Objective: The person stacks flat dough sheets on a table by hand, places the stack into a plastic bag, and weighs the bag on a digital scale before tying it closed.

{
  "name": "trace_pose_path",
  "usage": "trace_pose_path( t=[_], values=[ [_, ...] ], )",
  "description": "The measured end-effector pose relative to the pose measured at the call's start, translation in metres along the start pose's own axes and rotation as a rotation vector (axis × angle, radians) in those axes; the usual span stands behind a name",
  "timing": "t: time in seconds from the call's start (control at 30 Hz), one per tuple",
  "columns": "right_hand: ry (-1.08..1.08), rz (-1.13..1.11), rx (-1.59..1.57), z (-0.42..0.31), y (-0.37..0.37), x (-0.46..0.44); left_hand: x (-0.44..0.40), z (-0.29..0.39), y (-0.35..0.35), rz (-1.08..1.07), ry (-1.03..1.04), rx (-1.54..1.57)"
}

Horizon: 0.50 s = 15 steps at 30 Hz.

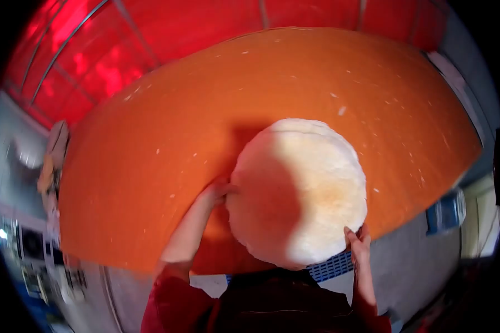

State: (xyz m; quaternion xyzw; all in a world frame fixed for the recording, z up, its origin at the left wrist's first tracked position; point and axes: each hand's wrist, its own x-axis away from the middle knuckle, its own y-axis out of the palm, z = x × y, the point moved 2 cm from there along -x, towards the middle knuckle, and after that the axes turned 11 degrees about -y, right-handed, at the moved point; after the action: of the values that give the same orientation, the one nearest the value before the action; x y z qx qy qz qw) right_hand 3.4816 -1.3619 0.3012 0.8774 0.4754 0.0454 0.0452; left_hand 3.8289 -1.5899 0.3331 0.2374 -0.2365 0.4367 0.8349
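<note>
A: How'd that big pale round [299, 191] look to handle? Bread or dough, I guessed.

B: Light for its width, I reckoned, and softish: lumpy rim, a crease near the far side. It spanned the two sides pretty flat though, so not floppy. Probably dry rather than slippery, and liable to tear if pinched in one spot.

A: Where was it held?

B: Roughly opposite sides of the rim, which I'd say suited it. Right grip [359, 239] was clamped on the near right edge. Left grip [219, 191] looked closed on the left edge too, fingers partly hidden.

A: Lying on the bench [139, 194]?

B: Seemed lifted above its near side, with the near rim over a blue slotted panel [330, 268]. Pale flecks [341, 110] dotted the orange top, red sheeting [205, 25] beyond.
</note>
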Motion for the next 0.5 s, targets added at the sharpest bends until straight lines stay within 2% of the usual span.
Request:
trace_pose_path(
  t=[0.07,0.13,0.2,0.27,0.33,0.4,0.5],
  values=[
    [0.049,-0.031,0.066,0.023,-0.013,0.0,-0.02,-0.02,-0.024,-0.086,-0.054,-0.016],
    [0.124,-0.122,-0.07,0.009,-0.007,-0.001,-0.01,-0.024,-0.023,-0.122,-0.068,-0.005],
    [0.14,-0.116,-0.138,0.003,-0.007,-0.002,0.024,0.002,0.006,-0.103,-0.031,0.025],
    [0.091,-0.036,-0.145,0.008,-0.016,0.002,0.03,-0.013,0.006,-0.002,0.086,-0.055],
    [0.155,-0.029,-0.207,-0.018,-0.001,0.003,0.037,-0.031,0.007,0.112,0.199,-0.146],
    [0.314,-0.001,-0.243,0.004,-0.015,-0.005,0.037,-0.042,0.012,0.186,0.306,-0.154],
    [0.12,-0.065,-0.063,-0.015,-0.002,-0.005,0.037,-0.051,0.023,0.229,0.457,-0.057]
  ],
)
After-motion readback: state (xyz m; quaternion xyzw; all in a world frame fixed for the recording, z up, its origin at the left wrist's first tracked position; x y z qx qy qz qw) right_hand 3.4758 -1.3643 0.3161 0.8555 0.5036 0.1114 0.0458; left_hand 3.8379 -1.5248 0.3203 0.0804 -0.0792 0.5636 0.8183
